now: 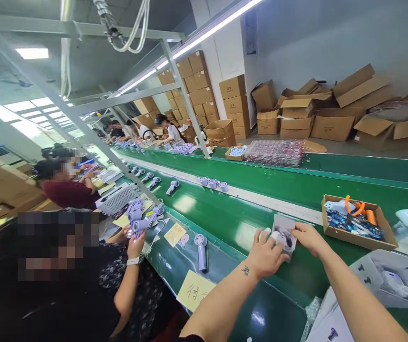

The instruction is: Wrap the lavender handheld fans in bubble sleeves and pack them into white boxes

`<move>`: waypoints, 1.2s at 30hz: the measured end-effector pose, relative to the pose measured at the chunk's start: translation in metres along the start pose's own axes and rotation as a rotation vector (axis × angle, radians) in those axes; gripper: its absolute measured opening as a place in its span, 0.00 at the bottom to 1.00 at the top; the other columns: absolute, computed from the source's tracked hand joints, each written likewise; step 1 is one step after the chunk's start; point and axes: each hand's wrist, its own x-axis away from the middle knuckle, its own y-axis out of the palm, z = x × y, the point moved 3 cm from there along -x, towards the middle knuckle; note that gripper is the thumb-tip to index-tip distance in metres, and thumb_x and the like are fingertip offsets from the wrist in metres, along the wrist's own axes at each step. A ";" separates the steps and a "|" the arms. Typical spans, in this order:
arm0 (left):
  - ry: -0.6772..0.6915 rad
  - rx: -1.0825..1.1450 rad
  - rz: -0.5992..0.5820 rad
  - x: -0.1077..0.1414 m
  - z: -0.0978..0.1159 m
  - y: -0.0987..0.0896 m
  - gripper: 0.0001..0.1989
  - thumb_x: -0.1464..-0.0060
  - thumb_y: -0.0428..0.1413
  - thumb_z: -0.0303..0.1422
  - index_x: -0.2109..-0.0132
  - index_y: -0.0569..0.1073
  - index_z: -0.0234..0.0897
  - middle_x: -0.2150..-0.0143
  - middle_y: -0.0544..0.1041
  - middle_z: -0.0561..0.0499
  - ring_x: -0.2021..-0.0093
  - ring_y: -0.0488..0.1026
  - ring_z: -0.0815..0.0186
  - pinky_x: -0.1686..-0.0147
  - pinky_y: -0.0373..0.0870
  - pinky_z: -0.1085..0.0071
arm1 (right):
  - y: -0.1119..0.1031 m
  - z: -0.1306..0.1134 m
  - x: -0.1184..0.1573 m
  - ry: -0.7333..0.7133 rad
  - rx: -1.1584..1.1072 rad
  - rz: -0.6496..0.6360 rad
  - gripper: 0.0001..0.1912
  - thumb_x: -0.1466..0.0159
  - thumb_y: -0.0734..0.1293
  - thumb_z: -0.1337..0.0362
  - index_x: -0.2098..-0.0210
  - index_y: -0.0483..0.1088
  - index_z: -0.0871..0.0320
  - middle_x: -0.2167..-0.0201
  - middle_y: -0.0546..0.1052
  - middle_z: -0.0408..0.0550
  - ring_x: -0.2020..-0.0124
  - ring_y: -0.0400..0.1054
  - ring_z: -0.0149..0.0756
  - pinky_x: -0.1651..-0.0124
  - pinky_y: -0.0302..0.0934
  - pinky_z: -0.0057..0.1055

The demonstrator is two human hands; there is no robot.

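Observation:
Over the green belt, my right hand [309, 238] pinches the edge of a small open white box [283, 221] between thumb and fingers. My left hand [267, 254] curls its fingers over a white wrapped item [279, 239] at the box's mouth; the hand hides part of it, so its kind is unclear. Left of my hands, a lilac handheld fan [201, 252] lies on the table edge. An open white carton [389, 278] at the right holds an item in clear plastic. White boxes [332, 316] printed with a fan lie below it.
A cardboard tray [359, 237] of blue patterned and orange pieces sits at right. Several lilac fans [172, 187] lie along the green belt [239, 221]. At left, a co-worker [64, 275] holds a lilac fan. A metal frame post [186, 99] rises from the line.

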 end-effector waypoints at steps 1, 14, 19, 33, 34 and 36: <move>-0.047 0.045 0.010 0.008 -0.004 -0.004 0.19 0.40 0.46 0.46 0.49 0.72 0.43 0.48 0.71 0.46 0.45 0.63 0.55 0.41 0.55 0.53 | -0.002 -0.004 -0.005 0.000 0.003 -0.011 0.14 0.58 0.71 0.58 0.73 0.72 0.59 0.79 0.74 0.45 0.78 0.64 0.32 0.73 0.59 0.28; -1.646 0.354 -0.064 0.193 -0.162 -0.029 0.22 0.56 0.61 0.37 0.56 0.69 0.28 0.55 0.74 0.32 0.50 0.70 0.47 0.52 0.65 0.57 | -0.011 -0.016 -0.009 -0.050 -0.163 0.353 0.21 0.56 0.69 0.63 0.61 0.67 0.58 0.48 0.71 0.54 0.52 0.67 0.38 0.61 0.64 0.26; -1.541 0.856 -0.034 0.180 -0.117 -0.006 0.20 0.45 0.49 0.46 0.60 0.69 0.30 0.66 0.74 0.42 0.69 0.72 0.66 0.72 0.65 0.72 | 0.036 0.017 0.083 0.033 -0.330 0.372 0.16 0.49 0.69 0.61 0.61 0.67 0.57 0.62 0.75 0.51 0.65 0.70 0.33 0.67 0.64 0.26; -0.577 1.077 -0.641 0.178 0.080 0.014 0.15 0.46 0.51 0.41 0.66 0.71 0.32 0.66 0.74 0.48 0.63 0.70 0.67 0.58 0.66 0.70 | 0.086 0.140 0.324 0.191 -0.709 0.553 0.25 0.49 0.75 0.55 0.54 0.68 0.53 0.55 0.75 0.48 0.60 0.72 0.37 0.61 0.69 0.31; -0.587 1.030 -0.630 0.171 0.077 0.022 0.11 0.47 0.53 0.37 0.64 0.72 0.33 0.63 0.75 0.47 0.60 0.70 0.66 0.54 0.65 0.69 | 0.079 0.150 0.341 0.194 -0.680 0.581 0.25 0.48 0.75 0.54 0.53 0.67 0.51 0.54 0.74 0.48 0.59 0.71 0.38 0.61 0.69 0.32; -0.617 0.939 -0.643 0.155 0.079 0.043 0.11 0.48 0.54 0.34 0.60 0.72 0.32 0.58 0.75 0.44 0.56 0.70 0.64 0.51 0.64 0.68 | 0.069 0.170 0.361 0.196 -0.598 0.625 0.27 0.49 0.74 0.52 0.52 0.67 0.49 0.54 0.74 0.49 0.59 0.71 0.41 0.61 0.69 0.34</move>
